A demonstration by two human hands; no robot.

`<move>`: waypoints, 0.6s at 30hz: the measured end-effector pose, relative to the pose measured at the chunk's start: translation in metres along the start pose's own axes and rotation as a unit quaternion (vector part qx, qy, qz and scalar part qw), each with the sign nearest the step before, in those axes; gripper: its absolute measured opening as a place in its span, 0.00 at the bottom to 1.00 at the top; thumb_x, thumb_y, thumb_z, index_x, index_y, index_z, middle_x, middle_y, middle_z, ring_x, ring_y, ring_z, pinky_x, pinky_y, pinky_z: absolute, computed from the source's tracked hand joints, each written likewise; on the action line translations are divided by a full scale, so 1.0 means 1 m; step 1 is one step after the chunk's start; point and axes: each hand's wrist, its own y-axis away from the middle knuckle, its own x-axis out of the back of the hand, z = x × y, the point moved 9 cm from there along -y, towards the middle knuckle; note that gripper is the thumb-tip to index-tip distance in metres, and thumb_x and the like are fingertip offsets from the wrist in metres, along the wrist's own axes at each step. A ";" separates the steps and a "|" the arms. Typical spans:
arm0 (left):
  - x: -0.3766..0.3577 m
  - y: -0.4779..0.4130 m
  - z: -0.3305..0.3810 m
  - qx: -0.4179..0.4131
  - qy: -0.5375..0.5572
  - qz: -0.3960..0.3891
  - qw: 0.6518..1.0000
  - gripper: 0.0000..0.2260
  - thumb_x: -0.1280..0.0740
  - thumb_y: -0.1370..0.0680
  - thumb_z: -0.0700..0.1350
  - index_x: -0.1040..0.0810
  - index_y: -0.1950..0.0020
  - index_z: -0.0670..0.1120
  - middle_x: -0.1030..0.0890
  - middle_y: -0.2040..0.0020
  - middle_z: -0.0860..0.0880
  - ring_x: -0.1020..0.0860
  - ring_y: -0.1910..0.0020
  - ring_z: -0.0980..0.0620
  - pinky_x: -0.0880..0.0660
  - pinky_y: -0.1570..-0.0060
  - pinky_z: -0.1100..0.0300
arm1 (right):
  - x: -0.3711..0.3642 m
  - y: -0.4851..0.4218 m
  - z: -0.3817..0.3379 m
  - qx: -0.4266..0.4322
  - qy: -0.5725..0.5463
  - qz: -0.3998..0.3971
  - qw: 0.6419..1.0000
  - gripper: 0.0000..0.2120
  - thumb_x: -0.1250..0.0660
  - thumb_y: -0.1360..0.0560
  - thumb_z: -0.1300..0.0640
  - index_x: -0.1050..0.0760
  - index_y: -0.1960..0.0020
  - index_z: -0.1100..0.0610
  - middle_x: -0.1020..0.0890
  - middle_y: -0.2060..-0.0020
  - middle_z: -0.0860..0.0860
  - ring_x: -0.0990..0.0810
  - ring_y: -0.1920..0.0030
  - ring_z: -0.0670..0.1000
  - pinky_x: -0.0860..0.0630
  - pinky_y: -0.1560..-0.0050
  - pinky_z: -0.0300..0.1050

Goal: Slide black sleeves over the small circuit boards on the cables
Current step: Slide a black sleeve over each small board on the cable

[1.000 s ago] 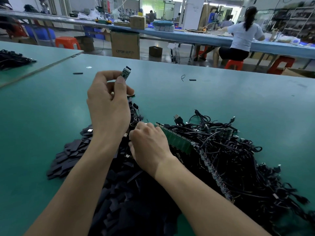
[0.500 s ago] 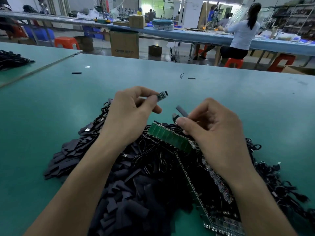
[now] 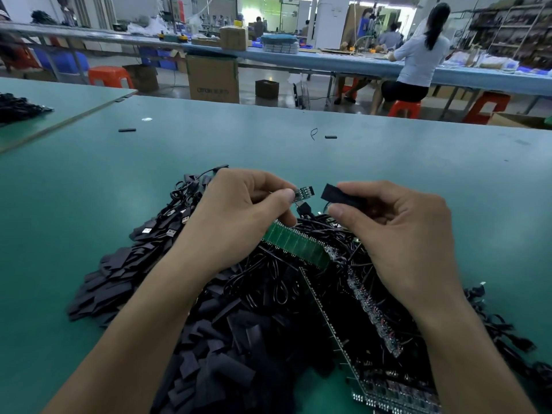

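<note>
The left hand (image 3: 239, 213) pinches a circuit board (image 3: 303, 193); the right hand (image 3: 397, 231) pinches a black sleeve (image 3: 334, 195) just beside it. The cardboard box (image 3: 213, 79) hides its contents.

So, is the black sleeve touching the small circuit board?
Apart. The head view shows a plain gap between the black sleeve and the tip of the small circuit board.

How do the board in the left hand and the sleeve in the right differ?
The board is greenish with bare components; the sleeve is plain black. The sleeve looks wider than the board. Shared: each is pinched, the board by the left hand, the sleeve by the right hand, ends facing, apart.
</note>
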 end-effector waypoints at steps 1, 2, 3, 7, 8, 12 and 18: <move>-0.001 0.000 0.000 0.000 0.004 -0.002 1.000 0.06 0.32 0.20 0.45 0.17 0.54 0.53 0.15 0.65 0.55 0.29 0.70 0.51 0.29 0.65 0.56 | 0.000 0.000 0.000 0.003 0.003 0.000 1.000 0.13 0.20 0.32 0.55 0.17 0.52 0.40 0.15 0.60 0.35 0.16 0.60 0.41 0.20 0.55 0.34; -0.002 0.000 -0.001 -0.001 0.008 -0.003 1.000 0.06 0.32 0.20 0.45 0.17 0.54 0.53 0.15 0.66 0.55 0.28 0.70 0.53 0.28 0.66 0.58 | 0.000 0.000 -0.001 0.006 0.005 -0.001 1.000 0.13 0.20 0.32 0.55 0.17 0.53 0.40 0.15 0.60 0.34 0.16 0.60 0.40 0.22 0.56 0.33; -0.003 0.000 -0.001 -0.002 0.010 -0.004 1.000 0.06 0.32 0.20 0.45 0.17 0.54 0.53 0.15 0.66 0.55 0.27 0.71 0.57 0.28 0.67 0.62 | -0.001 0.000 -0.002 0.010 0.008 -0.003 1.000 0.13 0.21 0.32 0.55 0.17 0.53 0.40 0.16 0.60 0.34 0.16 0.61 0.39 0.23 0.57 0.30; -0.004 0.001 0.000 -0.006 0.000 -0.007 1.000 0.06 0.32 0.20 0.45 0.18 0.55 0.53 0.15 0.66 0.55 0.26 0.71 0.60 0.28 0.67 0.65 | -0.004 0.001 -0.004 0.021 0.012 -0.010 1.000 0.12 0.21 0.32 0.56 0.17 0.53 0.42 0.17 0.59 0.30 0.17 0.61 0.35 0.27 0.58 0.25; -0.004 0.001 0.000 -0.006 0.001 -0.005 1.000 0.06 0.32 0.20 0.46 0.17 0.55 0.53 0.15 0.66 0.55 0.26 0.71 0.58 0.28 0.66 0.62 | -0.003 0.001 -0.004 0.024 0.011 -0.010 1.000 0.12 0.21 0.32 0.56 0.16 0.53 0.42 0.17 0.59 0.30 0.17 0.61 0.35 0.27 0.58 0.25; -0.003 0.001 0.000 -0.002 0.006 -0.001 1.000 0.06 0.32 0.20 0.45 0.17 0.55 0.53 0.15 0.66 0.55 0.29 0.73 0.60 0.29 0.67 0.62 | -0.002 0.001 -0.004 0.031 0.014 -0.009 0.999 0.12 0.21 0.32 0.57 0.16 0.53 0.42 0.18 0.59 0.30 0.18 0.62 0.35 0.28 0.58 0.25; -0.005 0.002 0.001 0.003 0.006 0.000 1.000 0.06 0.32 0.20 0.45 0.17 0.56 0.52 0.16 0.67 0.54 0.30 0.73 0.58 0.30 0.67 0.60 | -0.003 0.002 -0.004 0.036 0.016 -0.013 0.999 0.14 0.21 0.31 0.57 0.17 0.53 0.40 0.18 0.60 0.29 0.18 0.62 0.34 0.28 0.59 0.24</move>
